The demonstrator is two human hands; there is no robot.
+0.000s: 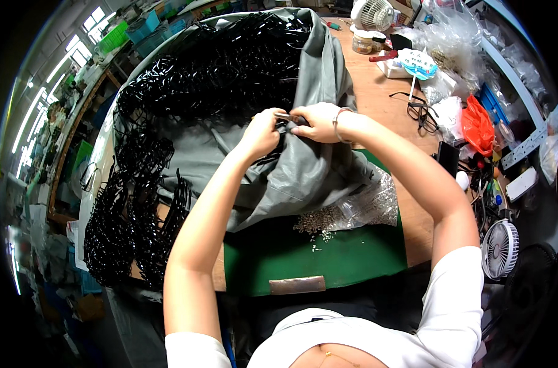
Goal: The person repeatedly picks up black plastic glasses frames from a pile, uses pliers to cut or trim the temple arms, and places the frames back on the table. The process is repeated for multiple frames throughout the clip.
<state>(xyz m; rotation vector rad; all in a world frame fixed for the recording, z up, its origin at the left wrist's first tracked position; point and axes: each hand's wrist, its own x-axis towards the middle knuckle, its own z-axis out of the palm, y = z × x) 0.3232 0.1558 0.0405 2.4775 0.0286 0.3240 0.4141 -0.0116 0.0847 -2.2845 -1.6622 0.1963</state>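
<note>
A small thin piece (pixel 282 116), its kind too small to tell, is pinched between the fingertips of the left hand (pixel 262 133) and right hand (pixel 319 122), above grey sheeting (pixel 300 175) beside heaped glossy black strands (pixel 214 73).

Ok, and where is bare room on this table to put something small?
Two patches: the green mat, between silver bits and brownish plate; the wood, between the grey cloth and black glasses. Crowded: right edge with plastic bags, left side under shiny black pieces.
</note>
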